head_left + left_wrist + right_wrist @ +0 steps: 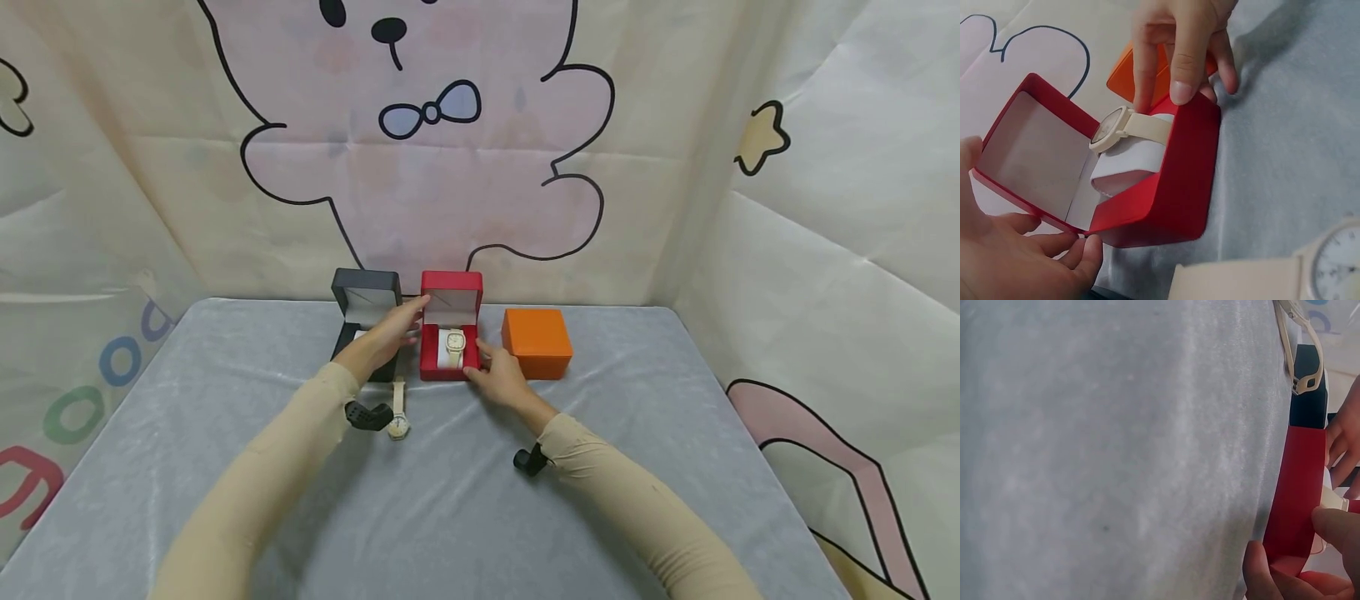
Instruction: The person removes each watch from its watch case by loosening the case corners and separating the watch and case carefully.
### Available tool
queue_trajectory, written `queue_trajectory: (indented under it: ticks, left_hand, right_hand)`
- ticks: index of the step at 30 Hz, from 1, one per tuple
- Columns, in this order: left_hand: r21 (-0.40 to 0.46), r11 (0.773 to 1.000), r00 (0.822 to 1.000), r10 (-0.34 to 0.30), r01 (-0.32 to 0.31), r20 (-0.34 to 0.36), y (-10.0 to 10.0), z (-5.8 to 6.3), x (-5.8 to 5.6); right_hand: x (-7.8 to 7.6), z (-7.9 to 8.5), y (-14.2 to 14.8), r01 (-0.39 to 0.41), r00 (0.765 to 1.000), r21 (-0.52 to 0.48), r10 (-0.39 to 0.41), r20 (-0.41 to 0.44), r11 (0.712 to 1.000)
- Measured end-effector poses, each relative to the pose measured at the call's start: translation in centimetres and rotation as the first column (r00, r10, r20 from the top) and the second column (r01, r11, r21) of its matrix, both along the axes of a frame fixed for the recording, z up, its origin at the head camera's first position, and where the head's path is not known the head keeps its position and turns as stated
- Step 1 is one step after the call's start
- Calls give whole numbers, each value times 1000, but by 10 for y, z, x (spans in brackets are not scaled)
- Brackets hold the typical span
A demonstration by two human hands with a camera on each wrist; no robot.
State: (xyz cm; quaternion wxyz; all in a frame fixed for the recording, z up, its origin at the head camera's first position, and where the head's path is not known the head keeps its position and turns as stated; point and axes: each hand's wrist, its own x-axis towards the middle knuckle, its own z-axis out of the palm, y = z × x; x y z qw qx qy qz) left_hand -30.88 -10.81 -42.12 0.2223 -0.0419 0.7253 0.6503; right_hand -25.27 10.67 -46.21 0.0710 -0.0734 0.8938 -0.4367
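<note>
A red watch box [452, 282] stands on the table with its lid raised, showing a pale lining. Inside, a cream-strapped watch [455, 342] is wrapped round a white cushion [1124, 164]. My right hand [501, 377] grips the box's right front corner, its thumb over the front rim in the left wrist view. On the box's other side, my left hand [392, 330] reaches along the lid and hinge, fingers loosely extended and touching its edge. A second cream-strapped watch [399, 426] lies in front of the boxes, beside my left wrist.
Left of the red box is a dark watch box [366, 280] with its lid up, partly hidden behind my left hand. An orange box [537, 335], closed, stands just right of my right hand. A printed curtain [480, 192] hangs behind the grey cloth-covered table [465, 517].
</note>
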Motion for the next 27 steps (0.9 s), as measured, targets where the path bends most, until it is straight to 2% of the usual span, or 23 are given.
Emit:
queue_trajectory:
  ticks: [9,19,27]
  left_hand:
    - [-18,996,996,-89,88,-11,-14,-1,6]
    - [0,996,996,-85,85,-34,-22,4,12]
    - [-25,997,991,-76,74,-112,-27,4,19]
  right_hand:
    - [0,-2,2,5,1000,-14,-5,26,1000]
    - [1,-1,3,9,999,-18,-8,37,1000]
    - [-1,-1,3,3,1000,-27,-3,16,1000]
